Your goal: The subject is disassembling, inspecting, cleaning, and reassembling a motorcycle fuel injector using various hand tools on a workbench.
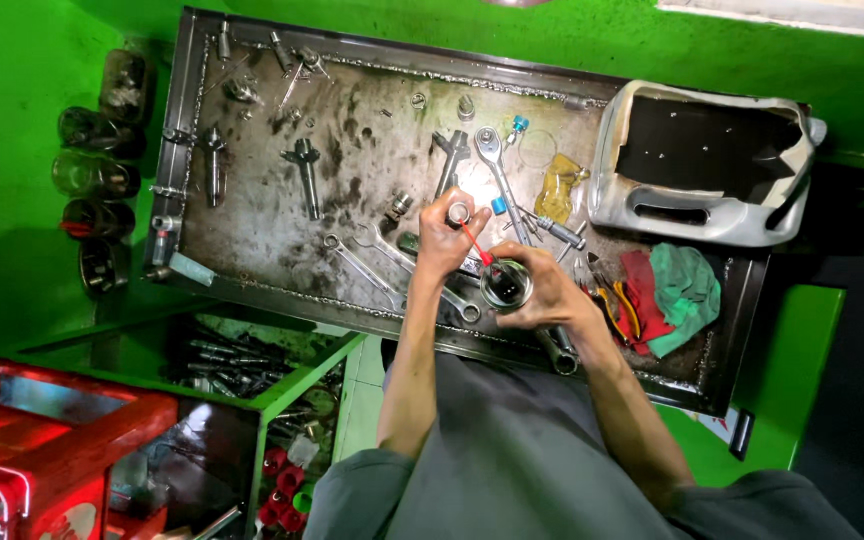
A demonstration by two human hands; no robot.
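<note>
My left hand (445, 235) grips a small spray can with a silver top (459, 212); its thin red straw (476, 247) points down into a round metal part (505, 285). My right hand (544, 295) holds that round part from the right, fingers wrapped around its rim. Both hands are over the near edge of a stained metal tray (252, 215). Wrenches (392, 262) lie on the tray just under my left hand.
A ratchet (495, 160), sockets and shafts (306, 172) lie scattered on the tray. Red and green rags (674, 290) sit at its right end, with a cut-open plastic jug (702, 160) behind. Dark jars (97, 175) stand left; a red crate (42, 440) and tool bin are lower left.
</note>
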